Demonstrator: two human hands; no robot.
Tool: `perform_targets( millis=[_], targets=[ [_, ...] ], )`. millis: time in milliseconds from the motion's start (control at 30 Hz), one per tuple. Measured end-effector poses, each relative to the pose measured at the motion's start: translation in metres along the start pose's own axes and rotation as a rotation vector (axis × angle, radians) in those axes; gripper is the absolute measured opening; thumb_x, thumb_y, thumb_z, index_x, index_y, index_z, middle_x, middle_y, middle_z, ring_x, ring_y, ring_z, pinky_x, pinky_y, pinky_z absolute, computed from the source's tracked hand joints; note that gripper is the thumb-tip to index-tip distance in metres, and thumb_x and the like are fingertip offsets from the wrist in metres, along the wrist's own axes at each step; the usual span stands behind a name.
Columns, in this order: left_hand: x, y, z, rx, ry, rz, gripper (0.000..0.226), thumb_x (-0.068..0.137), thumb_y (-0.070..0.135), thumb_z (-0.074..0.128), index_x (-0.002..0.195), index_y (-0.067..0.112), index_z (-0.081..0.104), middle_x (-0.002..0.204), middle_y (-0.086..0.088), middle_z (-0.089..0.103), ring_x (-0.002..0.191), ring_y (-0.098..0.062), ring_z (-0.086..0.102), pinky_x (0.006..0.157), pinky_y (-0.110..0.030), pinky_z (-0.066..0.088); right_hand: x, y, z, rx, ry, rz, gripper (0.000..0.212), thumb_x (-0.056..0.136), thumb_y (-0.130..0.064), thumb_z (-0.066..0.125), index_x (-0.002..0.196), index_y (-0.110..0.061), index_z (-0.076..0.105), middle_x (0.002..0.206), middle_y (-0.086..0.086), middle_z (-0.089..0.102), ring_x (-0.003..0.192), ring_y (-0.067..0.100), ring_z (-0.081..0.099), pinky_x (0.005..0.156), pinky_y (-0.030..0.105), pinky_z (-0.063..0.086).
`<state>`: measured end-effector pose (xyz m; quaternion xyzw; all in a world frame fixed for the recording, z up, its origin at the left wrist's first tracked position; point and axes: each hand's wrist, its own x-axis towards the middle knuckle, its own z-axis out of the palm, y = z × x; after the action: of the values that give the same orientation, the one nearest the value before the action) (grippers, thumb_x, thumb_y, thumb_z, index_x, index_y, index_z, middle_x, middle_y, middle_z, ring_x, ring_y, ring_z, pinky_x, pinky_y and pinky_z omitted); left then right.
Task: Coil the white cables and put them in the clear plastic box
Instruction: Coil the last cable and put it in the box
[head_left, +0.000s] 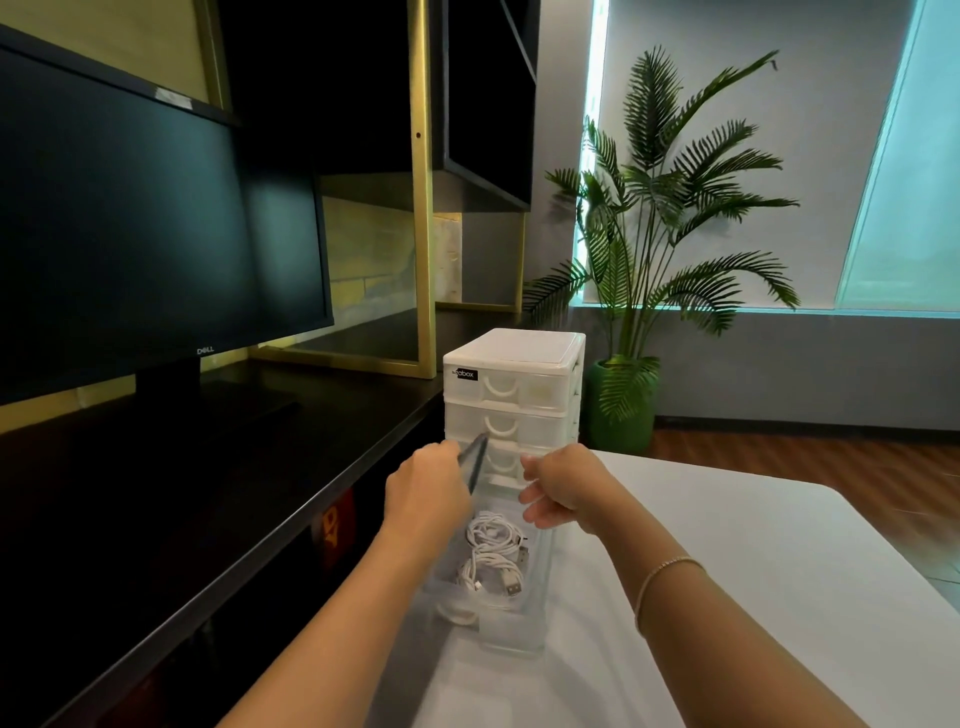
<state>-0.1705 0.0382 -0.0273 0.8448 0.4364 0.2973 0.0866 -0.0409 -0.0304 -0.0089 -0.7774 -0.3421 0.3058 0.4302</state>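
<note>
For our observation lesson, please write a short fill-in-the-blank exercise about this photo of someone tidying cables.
1. The coiled cables in the clear box are ____ in colour.
2. The box stands on a white table, in front of a white set of ____.
3. The bracelet is on the person's ____ wrist.
4. The plant stands in a ____ pot.

Missing words: white; drawers; right; green
</note>
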Motion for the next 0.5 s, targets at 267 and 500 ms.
perform_targets(
  millis=[267, 500],
  targets=[
    [-0.028, 0.026, 0.016, 0.137, -0.059, 0.283, 0.035, 0.091, 0.026, 0.050, 0.126, 0.021, 0.053, 0.121, 0.001, 0.059, 0.111, -0.020, 0.053, 0.088, -0.030, 0.043, -0.011, 0.009, 0.016, 0.163, -0.030, 0.041, 0.030, 0.091, -0.004, 0.051, 0.117, 0.011, 0.053, 0.107, 0.026, 0.063, 0.063, 0.020, 0.054, 0.062, 0.029, 0.050],
    [-0.026, 0.010, 0.003, -0.373, -0.472, 0.068, 0.042, 0.080, 0.039, 0.068, 0.118, 0.022, 0.065, 0.122, 0.003, 0.060, 0.112, -0.013, 0.053, 0.090, -0.023, 0.042, 0.001, 0.036, 0.018, 0.198, 0.089, 0.223, 0.017, 0.089, -0.013, 0.058, 0.078, -0.002, 0.063, 0.061, 0.011, 0.064, 0.050, 0.018, 0.063, 0.056, 0.027, 0.056]
  ],
)
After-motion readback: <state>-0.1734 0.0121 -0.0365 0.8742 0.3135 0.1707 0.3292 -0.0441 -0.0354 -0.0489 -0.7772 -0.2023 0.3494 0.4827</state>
